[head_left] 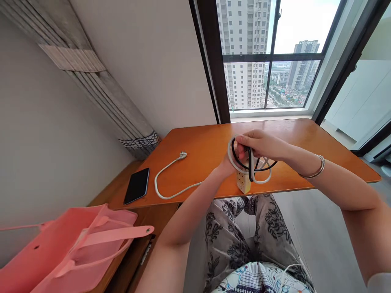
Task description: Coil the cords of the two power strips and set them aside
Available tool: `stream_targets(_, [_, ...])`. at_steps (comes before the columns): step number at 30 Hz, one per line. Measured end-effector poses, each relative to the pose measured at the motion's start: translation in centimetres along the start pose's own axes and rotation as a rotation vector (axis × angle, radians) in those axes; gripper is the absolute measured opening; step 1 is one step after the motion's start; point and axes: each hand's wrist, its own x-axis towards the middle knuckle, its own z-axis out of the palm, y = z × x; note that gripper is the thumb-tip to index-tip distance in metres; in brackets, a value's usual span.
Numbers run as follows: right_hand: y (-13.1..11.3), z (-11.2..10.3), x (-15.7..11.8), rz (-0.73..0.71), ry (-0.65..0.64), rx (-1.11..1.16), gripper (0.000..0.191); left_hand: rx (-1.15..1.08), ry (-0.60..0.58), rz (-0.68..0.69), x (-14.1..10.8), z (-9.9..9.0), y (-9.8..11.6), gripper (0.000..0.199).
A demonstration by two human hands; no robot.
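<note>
My right hand [261, 143] is closed, its thumb and fingers pinching a loop of black cable [251, 169] and white cable [229, 151] above the table's front edge. Beside it, my left hand [230, 163] is closed around the same bundle, its fingers partly hidden behind the loops. A cream power strip [243, 182] stands on end just under the hands. From behind my left forearm a white cord [165, 198] runs left across the tabletop and ends in a white plug [182, 155].
The orange-brown wooden table [201, 142] has angled corners. A dark-screened phone [136, 186] lies near its left edge. A pink bag [82, 248] sits at the lower left. Beyond the table are a window [271, 57] and a grey curtain [100, 89].
</note>
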Motion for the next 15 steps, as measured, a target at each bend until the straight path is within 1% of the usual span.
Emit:
stream_targets(2, [-0.2, -0.6, 1.3, 0.070, 0.115, 0.151, 0.043, -0.005, -0.039, 0.033, -0.1, 0.2, 0.0, 0.025])
stream_targets(4, [0.1, -1.3, 2.2, 0.097, 0.211, 0.234, 0.041, 0.051, -0.080, 0.062, -0.4, 0.1, 0.1, 0.028])
stream_targets(6, [0.6, -1.9, 2.8, 0.111, 0.278, 0.285, 0.039, 0.093, -0.107, 0.060, -0.7, -0.1, 0.3, 0.034])
stream_targets(8, [1.4, -2.4, 3.3, 0.128, 0.324, 0.306, 0.038, 0.120, -0.127, 0.061, -0.9, -0.5, 0.4, 0.038])
stream_targets(11, [2.9, -2.7, 3.7, 0.137, 0.361, 0.305, 0.038, 0.135, -0.172, 0.087, -0.8, -1.1, 0.4, 0.039])
stream_targets(15, [4.9, -2.6, 4.0, 0.025, 0.406, 0.242, 0.040, 0.108, -0.216, 0.102, -0.6, -1.6, 0.2, 0.039])
